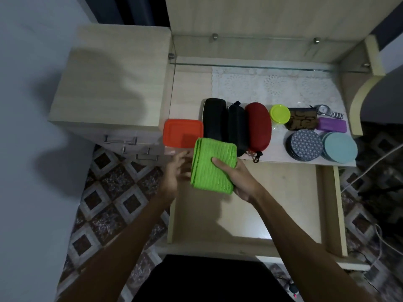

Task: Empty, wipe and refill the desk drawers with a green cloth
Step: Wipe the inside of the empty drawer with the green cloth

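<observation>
The folded green cloth (213, 165) sits at the centre of the frame, held above the near edge of the desktop (189, 88) and the far end of the pulled-out drawer (250, 205). The right hand (238, 178) holds it from the right side, thumb lying across the top of the cloth and the other fingers hidden beneath it. The left hand (175, 171) is just left of the cloth, blurred, its fingers spread and loosely bent; whether they touch the cloth's left edge cannot be told.

The drawer fills the lower centre of the frame, its pale wooden floor bare where it shows.

Along the desktop's front edge, across the middle of the frame, a row of things lies close behind the cloth. An orange lidded container (182, 132) is at the left, its near corner just beside the cloth's upper left. Next come a black case (214, 119), a black zip pouch (236, 127) and a red case (258, 126), packed side by side; the cloth's top edge overlaps the lower ends of the two black ones. Further right are a yellow-green round lid (279, 114), a dark patterned pouch (302, 119), a wristwatch (327, 111), a purple box (332, 125), a patterned round stack (304, 144) and a teal round stack (340, 147). A white lace mat (272, 86) lies behind them.

In the upper left stands a drawer cabinet (113, 83) with metal handles
</observation>
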